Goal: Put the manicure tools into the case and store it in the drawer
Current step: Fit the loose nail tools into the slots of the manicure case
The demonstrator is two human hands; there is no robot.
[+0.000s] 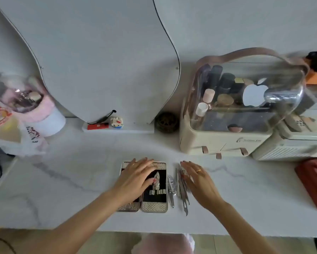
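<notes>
An open manicure case (pixel 154 206) with a silver textured shell and black lining lies flat near the table's front edge. One tool (pixel 157 177) sits in its right half above the elastic loops. My left hand (pixel 135 178) rests spread across the case, thumb touching that tool. Right of the case lie a nail clipper (pixel 171 186) and several slim metal tools (pixel 183 195) on the marble table (pixel 71 189). My right hand (pixel 198 178) hovers flat over the upper ends of those slim tools, fingers apart. Whether it touches them I cannot tell.
A cream cosmetics organiser (pixel 227 142) with small drawers and a clear dome lid stands back right, a white box (pixel 291 149) beside it. A red pouch (pixel 313 182) lies at the right edge. A mirror (pixel 102 57), a dark round jar (pixel 166 122) and a toy figure (pixel 116 122) stand behind.
</notes>
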